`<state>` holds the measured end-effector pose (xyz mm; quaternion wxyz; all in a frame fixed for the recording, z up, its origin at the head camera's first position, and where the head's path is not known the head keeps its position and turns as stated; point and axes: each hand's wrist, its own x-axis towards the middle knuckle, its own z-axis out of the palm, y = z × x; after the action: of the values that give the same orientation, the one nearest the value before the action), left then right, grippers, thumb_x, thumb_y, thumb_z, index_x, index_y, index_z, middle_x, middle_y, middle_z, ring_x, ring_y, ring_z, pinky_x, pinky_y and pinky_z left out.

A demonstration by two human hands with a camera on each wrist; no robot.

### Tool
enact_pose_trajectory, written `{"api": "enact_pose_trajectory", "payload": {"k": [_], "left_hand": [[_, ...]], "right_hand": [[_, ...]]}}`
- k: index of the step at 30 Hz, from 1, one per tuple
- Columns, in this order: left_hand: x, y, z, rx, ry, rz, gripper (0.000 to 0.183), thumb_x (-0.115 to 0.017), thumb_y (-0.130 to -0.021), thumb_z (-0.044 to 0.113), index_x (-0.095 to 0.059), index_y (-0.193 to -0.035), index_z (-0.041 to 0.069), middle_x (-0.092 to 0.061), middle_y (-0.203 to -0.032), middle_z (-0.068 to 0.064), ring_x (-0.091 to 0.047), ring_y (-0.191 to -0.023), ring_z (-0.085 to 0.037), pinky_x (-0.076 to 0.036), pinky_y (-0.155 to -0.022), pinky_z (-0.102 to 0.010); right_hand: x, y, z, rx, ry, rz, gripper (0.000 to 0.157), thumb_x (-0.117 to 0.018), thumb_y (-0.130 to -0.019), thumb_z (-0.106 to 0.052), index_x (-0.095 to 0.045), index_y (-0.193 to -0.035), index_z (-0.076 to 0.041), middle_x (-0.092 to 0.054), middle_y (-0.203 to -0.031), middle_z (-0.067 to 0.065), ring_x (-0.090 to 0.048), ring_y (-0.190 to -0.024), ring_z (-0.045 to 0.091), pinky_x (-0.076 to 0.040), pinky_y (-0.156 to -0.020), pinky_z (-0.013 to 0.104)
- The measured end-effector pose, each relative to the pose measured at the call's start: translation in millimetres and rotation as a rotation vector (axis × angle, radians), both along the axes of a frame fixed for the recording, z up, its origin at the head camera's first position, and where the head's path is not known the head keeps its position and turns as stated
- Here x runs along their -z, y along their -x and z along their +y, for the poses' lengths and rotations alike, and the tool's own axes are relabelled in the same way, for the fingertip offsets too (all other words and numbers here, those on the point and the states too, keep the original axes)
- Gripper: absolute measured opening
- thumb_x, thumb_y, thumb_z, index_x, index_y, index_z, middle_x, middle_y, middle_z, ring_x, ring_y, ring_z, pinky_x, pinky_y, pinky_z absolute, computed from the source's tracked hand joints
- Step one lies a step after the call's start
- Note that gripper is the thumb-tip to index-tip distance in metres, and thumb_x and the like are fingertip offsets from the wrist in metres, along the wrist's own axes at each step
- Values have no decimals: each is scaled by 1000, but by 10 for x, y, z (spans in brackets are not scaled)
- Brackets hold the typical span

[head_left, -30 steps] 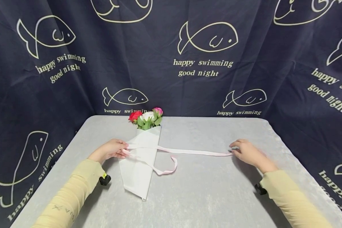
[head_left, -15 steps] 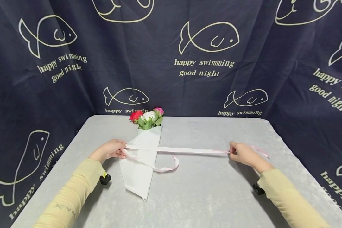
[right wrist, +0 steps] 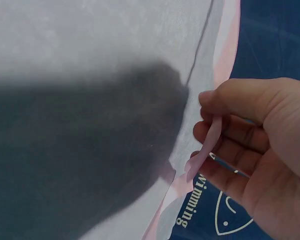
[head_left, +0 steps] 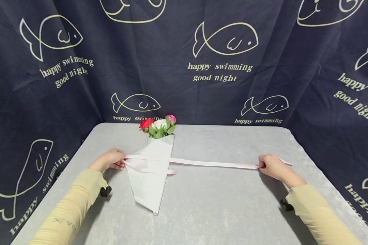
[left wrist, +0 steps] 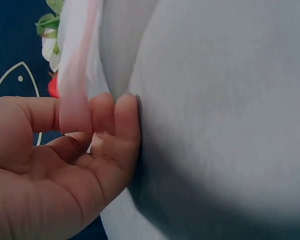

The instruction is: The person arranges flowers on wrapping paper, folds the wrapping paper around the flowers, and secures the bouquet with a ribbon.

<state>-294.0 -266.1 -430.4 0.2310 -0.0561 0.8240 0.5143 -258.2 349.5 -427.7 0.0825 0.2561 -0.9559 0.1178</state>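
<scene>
A bouquet wrapped in white paper (head_left: 148,185) lies left of centre on the table, with red, white and pink flowers (head_left: 160,126) at its far end. Across it, in the head view, runs a pale pink ribbon (head_left: 214,164), drawn nearly straight between the hands. My left hand (head_left: 110,159), at the wrapper's left side, pinches the ribbon where it doubles back; its short end lies over the paper. In the left wrist view the fold (left wrist: 76,112) passes between thumb and fingers. To the right, my right hand (head_left: 276,167) pinches the ribbon, whose tail (right wrist: 206,150) hangs past the fingers.
A grey cloth covers the table (head_left: 214,204). Behind and at both sides hangs a dark blue curtain (head_left: 171,51) with fish drawings and lettering. Each wrist bears a small black camera, such as the left one (head_left: 105,191).
My right hand has closed on the ribbon and moved right. My left hand has shifted left, and the ribbon's curled short end has drawn in and straightened over the paper. The bouquet has stayed put.
</scene>
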Motion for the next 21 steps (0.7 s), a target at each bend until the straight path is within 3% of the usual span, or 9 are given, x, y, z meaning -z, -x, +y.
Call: {"api": "enact_pose_trajectory", "payload": {"k": [10, 16, 19, 21], "left_hand": [[-150, -68, -171, 89, 398, 137, 10, -53, -88, 3, -56, -87, -6, -53, -60, -1, -53, -53, -8, -51, -52, -25], [-204, -121, -353, 168, 631, 367, 16, -70, -78, 10, -59, -71, 1, -52, -57, 1, -48, -54, -12, -43, -52, -25], [-230, -151, -435, 180, 696, 448, 18, -74, -74, 12, -61, -67, 2, -54, -59, 0, -46, -58, -15, -38, -55, -28], [-247, -161, -485, 181, 687, 460, 14, -73, -75, 10, -65, -70, -1, -58, -60, -1, -46, -59, -15, -37, -57, -28]], "right_hand": [[12, -39, 31, 46, -25, -32, 24, -69, -61, 6, -54, -63, -13, -51, -59, -6, -42, -57, 9, -37, -53, 28], [9, -60, 38, 61, -32, -41, 22, -68, -60, 7, -58, -63, -13, -54, -60, -5, -43, -58, 10, -38, -55, 29], [13, -64, 44, 61, -34, -47, 22, -67, -60, 7, -60, -63, -13, -55, -61, -5, -43, -58, 9, -37, -54, 28], [20, -62, 49, 60, -37, -51, 21, -66, -60, 7, -60, -63, -13, -55, -61, -6, -43, -58, 9, -38, -55, 28]]}}
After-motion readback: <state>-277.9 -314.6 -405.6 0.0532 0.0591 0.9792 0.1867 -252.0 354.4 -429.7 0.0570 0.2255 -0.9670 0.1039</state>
